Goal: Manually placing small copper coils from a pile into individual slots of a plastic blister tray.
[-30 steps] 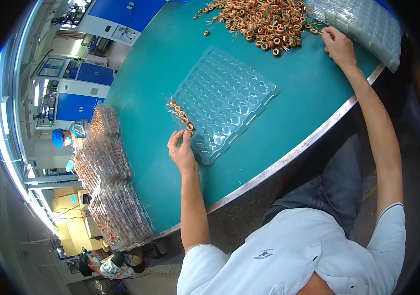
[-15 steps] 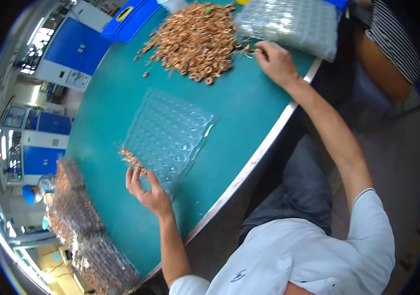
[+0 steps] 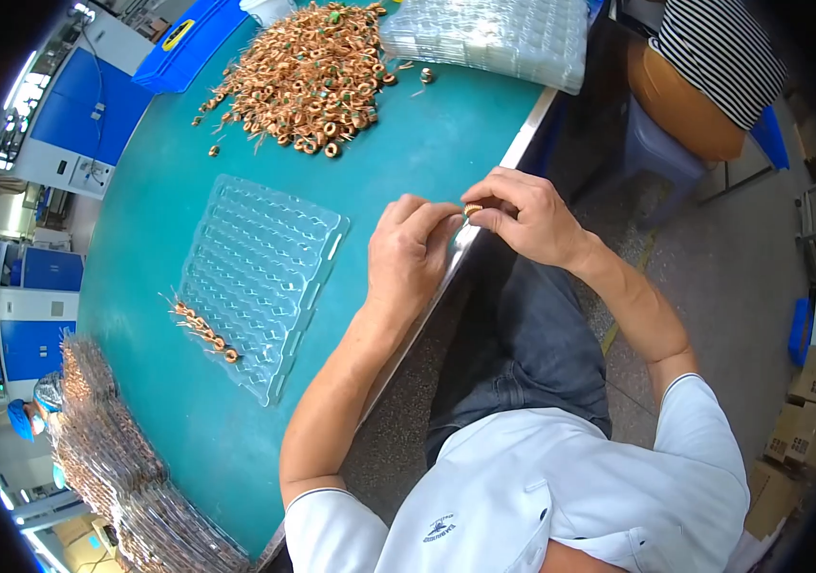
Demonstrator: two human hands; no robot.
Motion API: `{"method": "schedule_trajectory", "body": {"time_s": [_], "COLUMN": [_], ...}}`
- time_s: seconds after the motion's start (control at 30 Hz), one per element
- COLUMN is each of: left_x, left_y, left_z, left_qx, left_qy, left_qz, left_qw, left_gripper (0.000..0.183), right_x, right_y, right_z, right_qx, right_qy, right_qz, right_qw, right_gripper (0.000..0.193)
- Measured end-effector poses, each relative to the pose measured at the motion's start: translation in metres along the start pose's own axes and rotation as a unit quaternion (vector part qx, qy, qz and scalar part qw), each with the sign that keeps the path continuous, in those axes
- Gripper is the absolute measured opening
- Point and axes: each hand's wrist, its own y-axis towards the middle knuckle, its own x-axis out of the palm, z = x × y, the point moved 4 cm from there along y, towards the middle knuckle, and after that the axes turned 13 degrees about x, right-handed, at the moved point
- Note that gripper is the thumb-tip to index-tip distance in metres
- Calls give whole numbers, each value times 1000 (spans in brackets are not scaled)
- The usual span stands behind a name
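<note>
Above the table's near edge, my right hand (image 3: 532, 220) pinches a small copper-wound ring coil (image 3: 472, 208) between thumb and fingers. My left hand (image 3: 413, 248) meets it from the other side, its thumb and forefinger closed at the coil; the wire ends there are hidden by the fingers. Left of my hands lies a clear plastic tray (image 3: 265, 248) with rows of pockets. A short row of coils (image 3: 203, 329) fills one end of it, their wire ends sticking out. Farther off is a large heap of loose copper coils (image 3: 308, 76).
Stacked clear trays (image 3: 494, 38) lie at the far right, with a single coil (image 3: 426, 74) beside them. A blue bin (image 3: 183, 48) and a white cup (image 3: 267, 10) stand behind the heap. Filled trays (image 3: 112, 449) pile up at left. A person in stripes (image 3: 714, 67) sits at right.
My right hand has come back from beside the heap with a coil. My left hand has left the tray's row of coils and moved right to meet it.
</note>
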Motion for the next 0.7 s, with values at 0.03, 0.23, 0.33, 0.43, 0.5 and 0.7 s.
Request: {"method": "schedule_trajectory", "body": {"time_s": [0.03,0.23,0.33,0.43,0.5,0.7], "left_x": [3,15,15,16,16,17], "left_y": [0,-3,-4,-6,-7,-8], "left_z": [3,11,9,9,9,7], "left_qx": [7,77,72,73,77,40], "left_qy": [-2,33,9,-23,-36,-91], "left_qz": [-23,-83,-119,-129,-126,-106], "left_qw": [1000,993,990,989,988,989], "left_gripper": [15,17,21,21,21,27], "right_x": [-2,2,9,12,13,13], "right_y": [-5,-27,-35,-41,-42,-45], "right_z": [1,17,28,33,35,39], "right_qx": [5,110,169,177,183,176], "right_qy": [-2,178,293,336,346,386], "right_qz": [-3,-67,-94,-90,-85,-52], "right_qw": [1000,976,937,921,916,904], "right_gripper": [18,13,13,14,14,17]}}
